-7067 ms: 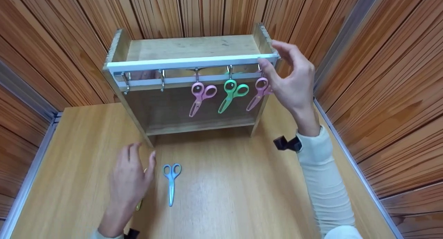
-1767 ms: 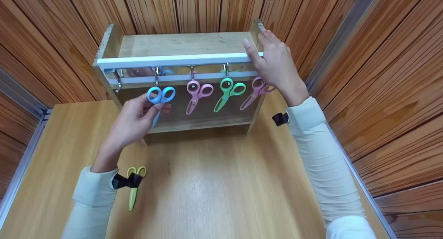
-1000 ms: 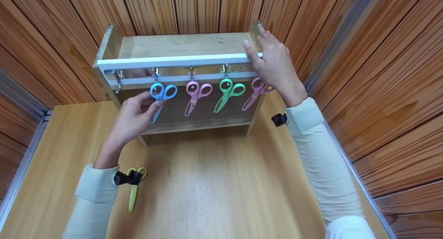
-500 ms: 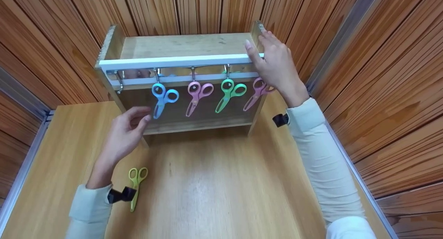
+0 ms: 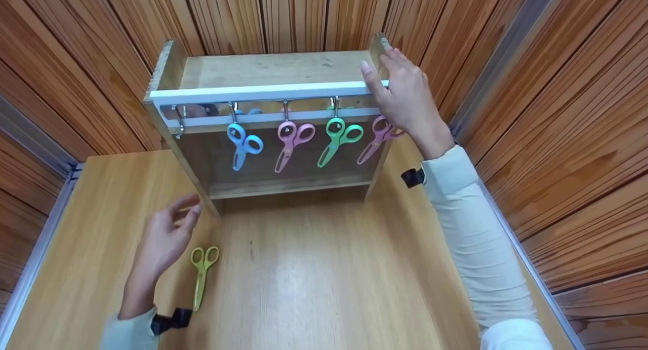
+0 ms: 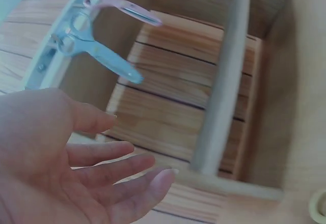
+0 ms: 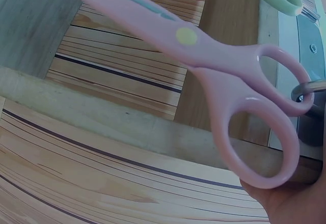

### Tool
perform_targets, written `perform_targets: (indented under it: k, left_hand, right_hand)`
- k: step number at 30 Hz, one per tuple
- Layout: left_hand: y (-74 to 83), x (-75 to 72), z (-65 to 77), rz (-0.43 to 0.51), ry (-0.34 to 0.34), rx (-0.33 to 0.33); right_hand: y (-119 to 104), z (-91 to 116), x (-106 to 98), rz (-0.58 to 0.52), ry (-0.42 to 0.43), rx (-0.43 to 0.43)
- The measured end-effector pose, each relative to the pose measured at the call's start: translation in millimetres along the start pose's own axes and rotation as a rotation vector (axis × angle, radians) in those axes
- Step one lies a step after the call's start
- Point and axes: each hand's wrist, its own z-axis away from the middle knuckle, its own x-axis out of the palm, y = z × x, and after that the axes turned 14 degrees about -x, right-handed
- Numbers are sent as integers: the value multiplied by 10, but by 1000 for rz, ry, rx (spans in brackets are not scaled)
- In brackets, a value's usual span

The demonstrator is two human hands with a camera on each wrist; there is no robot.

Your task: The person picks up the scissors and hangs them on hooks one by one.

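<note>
My left hand [image 5: 164, 236] is over the table at the left with its fingers loosely bent and holds nothing. Close to it on the table lies a pair of yellow-green scissors [image 5: 201, 276]. Blue scissors [image 5: 239, 155] hang by one handle loop from a hook on the white rail [image 5: 268, 92]. Along the same rail hang pink scissors [image 5: 288, 150], green scissors [image 5: 331, 150] and a second pink pair [image 7: 204, 61] at the right end. My right hand [image 5: 407, 94] rests on the rack's right upper corner, its fingers extended over the side panel.
The wooden rack [image 5: 278, 66] stands against the back wall on the wooden table [image 5: 304, 269]. At the rail's left end a bare metal hook [image 5: 179, 124] sticks out. Wood-patterned walls [image 5: 572, 137] enclose the table on both sides.
My left hand hung the blue scissors, picked from the table, on the second hook. It then let go and moved down and left. My right hand settled on the rack's corner.
</note>
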Motion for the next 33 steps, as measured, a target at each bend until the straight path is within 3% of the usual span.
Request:
perform_targets:
  k: [6, 11, 15, 23, 27, 33]
  left_hand:
    - [-293, 117, 58, -14, 89, -16]
    - [-469, 202, 88, -47, 106, -48]
    - [-630, 294, 104, -123, 106, -78]
    - [-946, 534, 143, -296, 204, -69]
    - [-1041, 598, 157, -358, 161, -98]
    - [-1102, 676, 104, -377, -19, -220]
  right_hand:
    - [12, -6, 3, 9, 3, -15]
    - [12, 1, -7, 7, 9, -15]
    - [7, 0, -7, 12, 10, -13]
    - [-26, -25, 1, 15, 1, -18]
    - [-23, -20, 2, 21, 2, -18]
    - [2, -14, 1, 18, 17, -22]
